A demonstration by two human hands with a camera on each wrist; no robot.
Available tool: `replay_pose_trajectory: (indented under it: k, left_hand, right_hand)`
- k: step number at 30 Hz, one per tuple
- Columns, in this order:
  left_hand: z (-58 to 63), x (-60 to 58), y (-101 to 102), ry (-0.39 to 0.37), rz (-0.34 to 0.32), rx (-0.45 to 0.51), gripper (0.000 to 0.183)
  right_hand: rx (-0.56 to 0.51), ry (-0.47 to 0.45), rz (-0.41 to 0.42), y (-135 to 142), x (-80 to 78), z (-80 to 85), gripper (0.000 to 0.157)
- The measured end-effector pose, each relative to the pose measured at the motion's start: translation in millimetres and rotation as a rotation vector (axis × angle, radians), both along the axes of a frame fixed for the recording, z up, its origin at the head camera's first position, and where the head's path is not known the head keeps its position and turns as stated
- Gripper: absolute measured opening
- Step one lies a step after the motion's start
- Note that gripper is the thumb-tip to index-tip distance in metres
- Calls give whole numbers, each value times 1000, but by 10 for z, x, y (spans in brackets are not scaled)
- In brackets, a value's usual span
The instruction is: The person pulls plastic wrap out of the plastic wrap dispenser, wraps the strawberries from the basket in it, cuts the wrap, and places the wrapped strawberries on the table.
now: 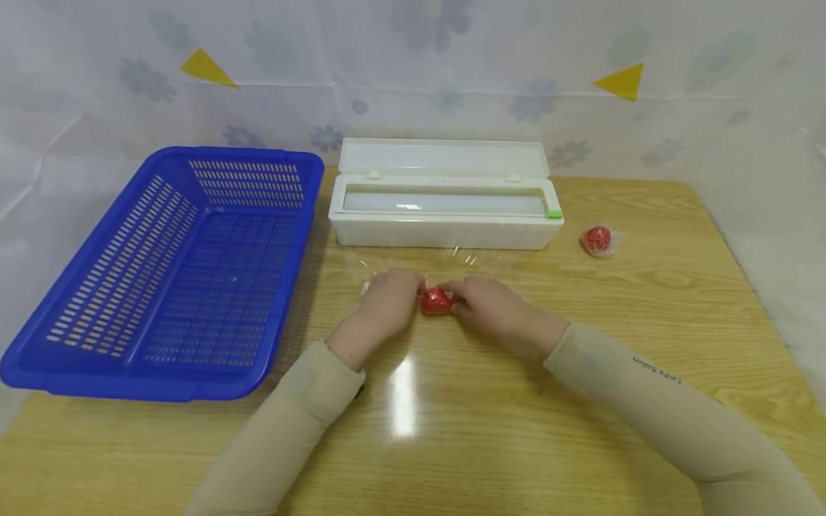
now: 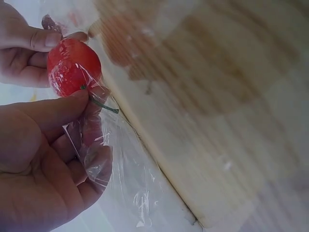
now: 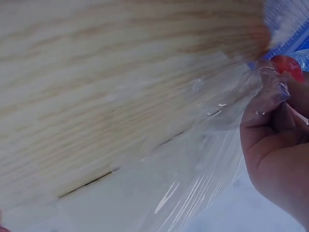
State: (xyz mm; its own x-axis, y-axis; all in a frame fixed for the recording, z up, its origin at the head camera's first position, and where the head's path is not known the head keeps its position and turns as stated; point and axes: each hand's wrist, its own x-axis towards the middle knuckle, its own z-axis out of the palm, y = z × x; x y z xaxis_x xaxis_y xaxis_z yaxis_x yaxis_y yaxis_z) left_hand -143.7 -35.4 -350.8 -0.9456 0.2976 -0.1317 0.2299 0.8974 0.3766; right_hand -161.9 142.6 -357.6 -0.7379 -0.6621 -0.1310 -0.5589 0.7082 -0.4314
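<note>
A round red fruit [image 1: 436, 302] with a thin green stem [image 2: 104, 106] sits in clear plastic wrap [image 2: 140, 193] on the table before the dispenser. From the left, my left hand [image 1: 391, 301] pinches the wrap at the stem end, its thumb against the fruit. On the other side my right hand [image 1: 487, 304] pinches bunched wrap [image 3: 263, 92], its fingertips touching the fruit. The loose film spreads from the hands toward a white wrap dispenser [image 1: 445, 233], whose lid stands raised over the roll [image 1: 445, 203]. In the right wrist view the fruit is partly hidden by my fingers.
A large blue plastic basket [image 1: 293, 287] stands at the left of the wooden table [image 1: 581, 444]. Another red item in clear wrap [image 1: 599, 241] lies right of the dispenser. Behind the table hangs a flowered cloth [image 1: 413, 79] with two yellow triangles.
</note>
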Motion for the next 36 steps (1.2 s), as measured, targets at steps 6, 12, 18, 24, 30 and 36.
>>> replay_pose_trajectory:
  k: [6, 12, 18, 24, 30, 36]
  left_hand:
    - [9, 7, -12, 3, -15, -2, 17]
    - [12, 21, -21, -13, -22, 34, 16]
    - [-6, 16, -24, -49, -22, 11, 15]
    - [-7, 15, -30, -101, -18, -10, 17]
    - [25, 21, -8, -129, -32, -48, 17]
    - [2, -17, 23, -174, 2, -49, 18]
  right_hand:
    - [-34, -76, -8, 23, -10, 9, 37]
    - [-55, -96, 19, 46, -13, 11, 37]
    - [-84, -125, 33, 58, -12, -1, 35]
    - [-146, -218, -31, 61, -13, 21, 27]
    - [-228, -340, -83, 59, -36, 51, 21]
    - [-127, -6, -117, 63, -12, 92, 23]
